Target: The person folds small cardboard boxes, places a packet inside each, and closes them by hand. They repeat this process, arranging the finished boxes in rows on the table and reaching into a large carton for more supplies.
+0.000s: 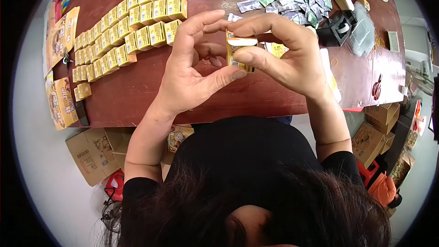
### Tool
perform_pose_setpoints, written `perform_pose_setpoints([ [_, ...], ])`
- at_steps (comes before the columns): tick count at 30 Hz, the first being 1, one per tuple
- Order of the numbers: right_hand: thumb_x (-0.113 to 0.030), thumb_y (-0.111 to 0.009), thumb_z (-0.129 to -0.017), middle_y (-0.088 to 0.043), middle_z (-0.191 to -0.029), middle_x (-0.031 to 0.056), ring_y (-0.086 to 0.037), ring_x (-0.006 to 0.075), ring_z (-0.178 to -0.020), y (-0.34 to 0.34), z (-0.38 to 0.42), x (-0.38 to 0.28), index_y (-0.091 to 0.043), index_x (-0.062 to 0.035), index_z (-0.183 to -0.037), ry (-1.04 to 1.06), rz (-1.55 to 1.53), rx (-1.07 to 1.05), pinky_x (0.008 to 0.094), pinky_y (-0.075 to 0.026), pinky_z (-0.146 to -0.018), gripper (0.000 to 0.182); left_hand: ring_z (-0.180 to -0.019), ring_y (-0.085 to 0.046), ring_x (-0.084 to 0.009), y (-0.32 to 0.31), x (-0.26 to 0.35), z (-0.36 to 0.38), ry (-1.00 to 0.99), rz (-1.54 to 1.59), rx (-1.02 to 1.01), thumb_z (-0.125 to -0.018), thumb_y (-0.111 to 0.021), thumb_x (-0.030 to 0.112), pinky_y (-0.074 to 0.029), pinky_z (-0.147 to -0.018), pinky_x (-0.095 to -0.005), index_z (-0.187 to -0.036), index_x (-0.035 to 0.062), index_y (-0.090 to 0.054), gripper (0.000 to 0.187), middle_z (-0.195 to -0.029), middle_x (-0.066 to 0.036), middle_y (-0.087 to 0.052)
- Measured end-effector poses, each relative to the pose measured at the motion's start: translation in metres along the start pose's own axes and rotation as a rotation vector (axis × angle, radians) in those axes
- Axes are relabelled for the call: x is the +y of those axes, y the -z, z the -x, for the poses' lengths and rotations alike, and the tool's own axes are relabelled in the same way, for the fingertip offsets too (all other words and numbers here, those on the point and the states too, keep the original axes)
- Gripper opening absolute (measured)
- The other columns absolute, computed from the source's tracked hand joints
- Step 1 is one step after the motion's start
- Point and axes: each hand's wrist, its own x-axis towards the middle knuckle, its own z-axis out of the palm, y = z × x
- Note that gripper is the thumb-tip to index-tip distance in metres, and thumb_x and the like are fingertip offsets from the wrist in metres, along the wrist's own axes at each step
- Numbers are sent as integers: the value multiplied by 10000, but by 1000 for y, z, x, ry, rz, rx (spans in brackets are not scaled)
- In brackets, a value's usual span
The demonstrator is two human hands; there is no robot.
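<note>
Yellow box [233, 57] between left hand [196, 66] and right hand [284, 52], above table [201, 105].

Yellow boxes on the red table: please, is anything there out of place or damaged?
One box sits apart from the neat rows, by their left end and closer to the person; it seems turned differently. I see no clear damage.
</note>
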Motion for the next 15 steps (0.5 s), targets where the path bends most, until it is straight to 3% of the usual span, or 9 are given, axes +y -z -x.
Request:
perform_pose_setpoints([
  [1, -166, -759, -939, -730, -1085, 87, -703, 146, -988, -2, -1, -2, -680, 21, -1127, 1, -1, -4, 288, -596, -853, 276, -1023, -688, -184, 1, 0, 1, 0, 0, 4, -832, -854, 102, -545, -787, -267, -1489, 97, -356, 825, -1387, -151, -512],
  [4, -130, -737, -948, -729, -1082, 80, -696, 145, -988, -3, -6, -9, -704, 6, -1123, -308, -240, 108, 287, -593, -829, 224, -1014, -689, -183, 1, 0, 2, -41, -96, -22, -837, -850, 104, -546, -795, -273, -1494, 95, -350, 826, -1377, -147, -523],
  [10, -95, -672, -983, -708, -1161, 108, -668, 163, -1084, 2, -7, 2, -710, 1, -1148, -133, -243, -66, 293, -569, -889, 195, -1050, -690, -194, 8, -2, 2, -70, 5, -6, -864, -816, 67, -571, -796, -264, -1454, 70, -407, 717, -1377, -158, -521],
  [12, -90, -672, -980, -694, -1204, 125, -661, 175, -1110, 3, -5, 7, -703, 4, -1163, -64, -229, -101, 303, -569, -899, 208, -1076, -691, -203, 14, -2, 4, -106, -42, -89, -889, -782, 40, -582, -799, -259, -1402, 59, -456, 608, -1385, -164, -513],
  [14, -108, -700, -959, -652, -1285, 155, -645, 205, -1159, 1, -5, 7, -666, 13, -1212, -112, -256, -108, 327, -575, -909, 282, -1078, -691, -197, 15, -2, 5, -94, 11, -71, -897, -772, 36, -580, -798, -255, -1376, 57, -472, 566, -1391, -160, -508],
  [15, -170, -757, -919, -671, -1237, 137, -669, 211, -1123, 0, -5, 6, -662, -5, -1221, -84, -223, -102, 329, -580, -889, 357, -1080, -691, -192, 17, -1, 6, -81, 61, -55, -905, -762, 33, -579, -797, -250, -1350, 55, -487, 524, -1397, -156, -503],
])
